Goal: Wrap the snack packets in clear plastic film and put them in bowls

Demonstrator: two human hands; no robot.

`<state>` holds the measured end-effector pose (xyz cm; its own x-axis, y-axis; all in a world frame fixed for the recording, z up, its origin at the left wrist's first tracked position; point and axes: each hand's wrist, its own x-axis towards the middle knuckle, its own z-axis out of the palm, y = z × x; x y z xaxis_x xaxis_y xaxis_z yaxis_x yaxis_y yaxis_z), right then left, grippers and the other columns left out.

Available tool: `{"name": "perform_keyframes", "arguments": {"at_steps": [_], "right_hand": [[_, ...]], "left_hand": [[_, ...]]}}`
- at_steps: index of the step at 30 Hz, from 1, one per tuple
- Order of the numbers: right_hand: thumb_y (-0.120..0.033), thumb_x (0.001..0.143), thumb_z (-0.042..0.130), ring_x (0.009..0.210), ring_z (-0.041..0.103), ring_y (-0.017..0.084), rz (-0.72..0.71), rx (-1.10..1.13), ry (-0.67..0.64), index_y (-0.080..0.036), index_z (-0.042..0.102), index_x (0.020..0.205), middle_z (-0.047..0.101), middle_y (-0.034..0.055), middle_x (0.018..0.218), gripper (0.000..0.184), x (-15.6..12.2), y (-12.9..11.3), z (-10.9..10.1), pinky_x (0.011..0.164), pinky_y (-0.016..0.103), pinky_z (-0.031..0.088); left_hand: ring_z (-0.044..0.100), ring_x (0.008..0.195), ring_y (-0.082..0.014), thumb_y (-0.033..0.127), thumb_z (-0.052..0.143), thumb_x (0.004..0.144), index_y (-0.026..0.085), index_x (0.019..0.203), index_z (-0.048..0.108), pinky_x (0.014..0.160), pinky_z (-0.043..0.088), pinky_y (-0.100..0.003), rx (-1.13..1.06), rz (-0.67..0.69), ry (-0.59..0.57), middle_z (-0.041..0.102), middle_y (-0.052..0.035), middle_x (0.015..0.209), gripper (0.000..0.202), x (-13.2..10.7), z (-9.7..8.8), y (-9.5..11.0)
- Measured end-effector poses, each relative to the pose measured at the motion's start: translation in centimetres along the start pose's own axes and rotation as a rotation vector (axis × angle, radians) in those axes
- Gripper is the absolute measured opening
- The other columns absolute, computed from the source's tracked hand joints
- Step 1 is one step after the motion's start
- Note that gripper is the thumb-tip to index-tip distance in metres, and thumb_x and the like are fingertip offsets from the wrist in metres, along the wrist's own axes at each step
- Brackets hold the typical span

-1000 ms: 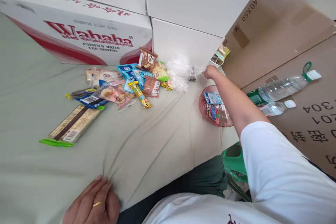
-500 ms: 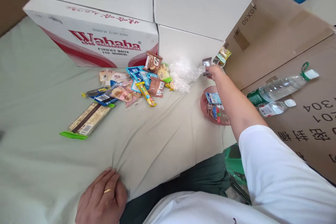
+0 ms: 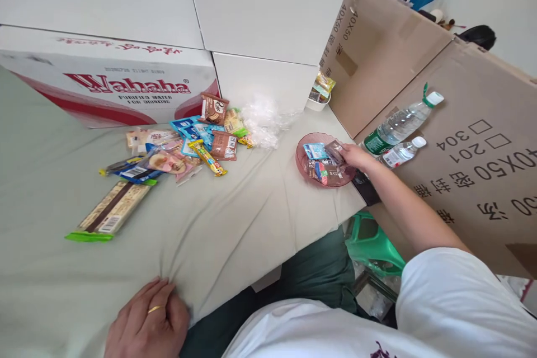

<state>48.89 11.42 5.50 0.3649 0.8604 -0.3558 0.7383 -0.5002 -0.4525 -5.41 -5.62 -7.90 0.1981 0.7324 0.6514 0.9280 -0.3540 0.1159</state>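
Observation:
My right hand (image 3: 353,156) reaches over the right side of a pink see-through bowl (image 3: 319,136) and pinches a small dark snack packet (image 3: 335,151) just above the packets lying in the bowl. My left hand (image 3: 146,327), with a gold ring, rests flat on the grey-green cloth (image 3: 251,218) at the near edge and holds nothing. A pile of several small snack packets (image 3: 201,142) lies at mid table, left of the bowl. A crumpled clear plastic bag (image 3: 264,120) sits beside the pile.
A long green-ended biscuit pack (image 3: 111,210) lies at the left. A red-and-white Wahaha carton (image 3: 126,86) and white boxes (image 3: 260,5) line the back. A small tray of snacks (image 3: 321,91) stands behind the bowl. Two water bottles (image 3: 398,123) lie on brown cardboard (image 3: 474,151). A green stool (image 3: 373,238) stands below.
My right hand lifted a small dark packet from beside the plastic bag at the back and brought it toward me to the pink bowl. My left hand stayed on the cloth.

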Motion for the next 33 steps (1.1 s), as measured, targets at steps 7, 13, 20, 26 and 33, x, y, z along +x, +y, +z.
{"name": "perform_keyframes", "arguments": {"at_steps": [7,13,20,26,33], "right_hand": [[-0.016,0.097,0.047,0.137,0.047,0.047,-0.023,-0.46,0.257,-0.001,0.065,0.127,0.06,0.0356,0.136,0.037,-2.8,-2.2,3.9,0.103,0.059,0.044],[-0.036,0.109,0.038,0.113,0.064,0.032,-0.47,-0.497,0.51,-0.018,0.075,0.113,0.075,0.0147,0.115,0.04,-8.8,-0.6,4.4,0.094,0.043,0.053],[-0.044,0.105,0.055,0.121,0.068,0.029,-0.589,-0.266,0.571,-0.023,0.063,0.143,0.062,0.0125,0.147,0.044,-13.3,3.6,10.2,0.091,0.041,0.06],[-0.034,0.105,0.055,0.105,0.067,0.027,-0.524,0.015,0.634,-0.023,0.071,0.127,0.068,0.0127,0.113,0.029,-11.5,4.2,13.2,0.089,0.043,0.06],[-0.033,0.104,0.054,0.098,0.064,0.026,-0.568,0.034,0.607,-0.023,0.074,0.118,0.064,0.0107,0.104,0.026,-7.7,3.8,11.7,0.087,0.04,0.056]], "left_hand": [[0.075,0.099,-0.0317,0.007,0.07,0.078,0.019,0.098,0.068,0.089,0.058,-0.043,-0.061,-0.04,0.031,0.077,-0.0121,0.101,0.023,-0.2,0.3,0.0],[0.068,0.121,-0.0384,0.008,0.072,0.079,0.023,0.104,0.07,0.106,0.051,-0.055,-0.172,-0.078,0.121,0.072,-0.0138,0.106,0.029,3.3,-2.4,0.9],[0.059,0.135,-0.0324,0.022,0.063,0.092,0.026,0.133,0.065,0.113,0.044,-0.05,-0.457,0.228,0.033,0.07,-0.0138,0.133,0.041,21.5,4.1,8.1],[0.022,0.162,-0.0294,0.025,0.051,0.094,0.031,0.148,0.058,0.131,-0.005,-0.062,-0.444,0.437,-0.389,0.045,-0.0039,0.167,0.054,36.0,18.5,17.5],[0.04,0.153,-0.0343,0.012,0.049,0.084,0.022,0.105,0.077,0.126,-0.001,-0.075,-0.33,0.343,-0.527,0.075,-0.0131,0.127,0.037,35.6,23.7,13.1]]}}
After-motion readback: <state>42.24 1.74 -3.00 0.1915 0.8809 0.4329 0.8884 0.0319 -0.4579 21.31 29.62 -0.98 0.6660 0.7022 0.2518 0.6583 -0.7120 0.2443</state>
